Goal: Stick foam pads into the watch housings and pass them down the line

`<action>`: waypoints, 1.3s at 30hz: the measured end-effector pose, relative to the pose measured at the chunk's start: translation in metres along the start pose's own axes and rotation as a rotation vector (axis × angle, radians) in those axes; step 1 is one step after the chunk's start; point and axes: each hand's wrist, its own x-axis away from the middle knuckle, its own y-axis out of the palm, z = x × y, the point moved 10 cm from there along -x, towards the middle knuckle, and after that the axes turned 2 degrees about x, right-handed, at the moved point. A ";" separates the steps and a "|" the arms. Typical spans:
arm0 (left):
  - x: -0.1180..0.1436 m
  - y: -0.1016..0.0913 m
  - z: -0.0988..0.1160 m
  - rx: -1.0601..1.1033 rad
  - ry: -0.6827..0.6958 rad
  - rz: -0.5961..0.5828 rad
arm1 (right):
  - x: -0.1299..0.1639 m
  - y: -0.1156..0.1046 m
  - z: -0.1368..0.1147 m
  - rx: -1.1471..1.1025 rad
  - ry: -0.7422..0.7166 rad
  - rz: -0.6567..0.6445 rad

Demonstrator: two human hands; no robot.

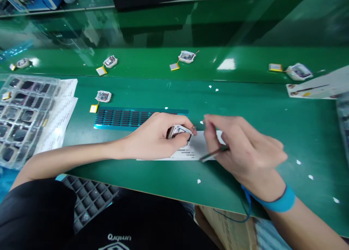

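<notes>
My left hand (pixel 155 135) grips a small white device housing (pixel 180 131) with a circuit board inside, held just above a white paper sheet (pixel 196 150) on the green table. My right hand (pixel 240 148) holds thin tweezers (pixel 214 153) and has its fingertips close to the housing's right side. A blue wrist strap (pixel 280 201) circles my right wrist. Just behind my left hand lies a blue strip of several small black pads (pixel 120 118).
Another housing with a yellow battery (pixel 100 99) sits behind the strip. More such units (pixel 109 62) (pixel 186 57) (pixel 298 71) lie on the green conveyor. A clear tray of dark parts (pixel 19 115) stands at left, a black grid tray (pixel 87 199) at my lap.
</notes>
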 end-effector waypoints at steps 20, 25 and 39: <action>0.004 0.010 -0.008 0.023 -0.045 -0.011 | 0.012 0.008 -0.018 -0.215 -0.094 -0.036; 0.006 0.006 -0.006 0.009 0.079 0.090 | 0.014 0.006 -0.023 -0.180 -0.134 -0.022; 0.008 0.005 0.013 -0.157 0.264 0.059 | 0.015 0.053 0.020 -0.995 0.709 -0.371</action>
